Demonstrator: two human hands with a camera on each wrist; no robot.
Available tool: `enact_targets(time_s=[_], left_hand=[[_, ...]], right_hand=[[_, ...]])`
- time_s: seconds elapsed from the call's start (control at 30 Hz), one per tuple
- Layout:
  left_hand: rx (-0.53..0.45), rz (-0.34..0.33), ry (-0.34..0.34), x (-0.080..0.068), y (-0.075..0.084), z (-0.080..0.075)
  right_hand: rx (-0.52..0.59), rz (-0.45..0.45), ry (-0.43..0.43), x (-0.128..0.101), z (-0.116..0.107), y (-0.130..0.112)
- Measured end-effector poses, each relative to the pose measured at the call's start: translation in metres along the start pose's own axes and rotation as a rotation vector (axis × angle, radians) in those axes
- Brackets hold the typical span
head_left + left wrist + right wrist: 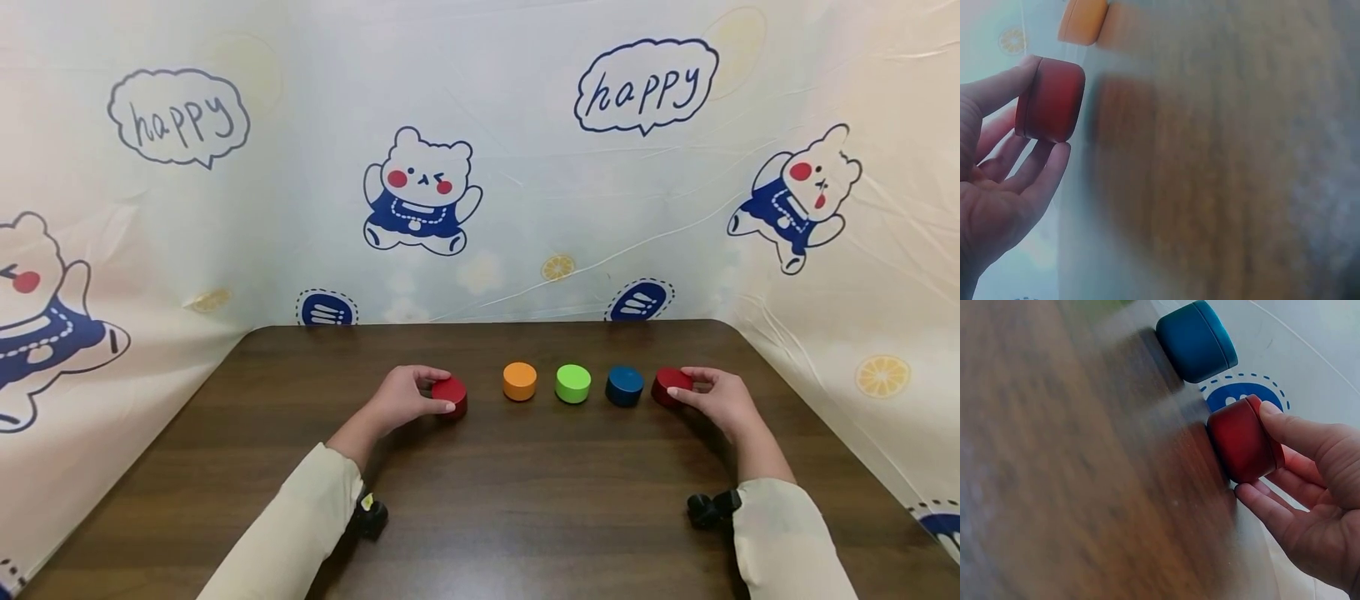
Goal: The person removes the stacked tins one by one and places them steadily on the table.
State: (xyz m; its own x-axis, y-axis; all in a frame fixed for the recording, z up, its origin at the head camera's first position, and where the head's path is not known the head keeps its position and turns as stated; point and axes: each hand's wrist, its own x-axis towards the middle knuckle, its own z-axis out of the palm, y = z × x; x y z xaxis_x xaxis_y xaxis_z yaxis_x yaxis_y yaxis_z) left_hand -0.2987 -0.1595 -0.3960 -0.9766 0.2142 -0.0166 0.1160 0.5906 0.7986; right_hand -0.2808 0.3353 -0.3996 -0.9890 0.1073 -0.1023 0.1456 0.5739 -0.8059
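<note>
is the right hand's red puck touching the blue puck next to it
Apart. The right wrist view shows bare table between the red puck, pinched by the right hand, and the blue puck; the head view shows the same gap.

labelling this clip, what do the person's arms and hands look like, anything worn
Both arms wear long, loose cream sleeves, the left sleeve and the right sleeve ending at the wrists. The left hand and right hand are bare: no gloves, rings or watch visible. A small black camera sits under the left wrist, another black camera under the right.
</note>
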Motion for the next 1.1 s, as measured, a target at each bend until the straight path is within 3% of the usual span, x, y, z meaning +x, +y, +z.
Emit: enact_targets(time_s=[0.33, 0.67, 1.1], left_hand=[[0.038, 0.017, 0.022, 0.012, 0.009, 0.004], [0.01, -0.025, 0.04, 0.021, 0.009, 0.004], [-0.005, -0.025, 0.019, 0.029, 0.009, 0.016]], right_hand=[[-0.003, -0.012, 0.005, 0.0, 0.0, -0.002], [-0.006, -0.009, -0.013, 0.002, -0.001, -0.005], [-0.032, 0.003, -0.031, 0.003, -0.004, -0.001]])
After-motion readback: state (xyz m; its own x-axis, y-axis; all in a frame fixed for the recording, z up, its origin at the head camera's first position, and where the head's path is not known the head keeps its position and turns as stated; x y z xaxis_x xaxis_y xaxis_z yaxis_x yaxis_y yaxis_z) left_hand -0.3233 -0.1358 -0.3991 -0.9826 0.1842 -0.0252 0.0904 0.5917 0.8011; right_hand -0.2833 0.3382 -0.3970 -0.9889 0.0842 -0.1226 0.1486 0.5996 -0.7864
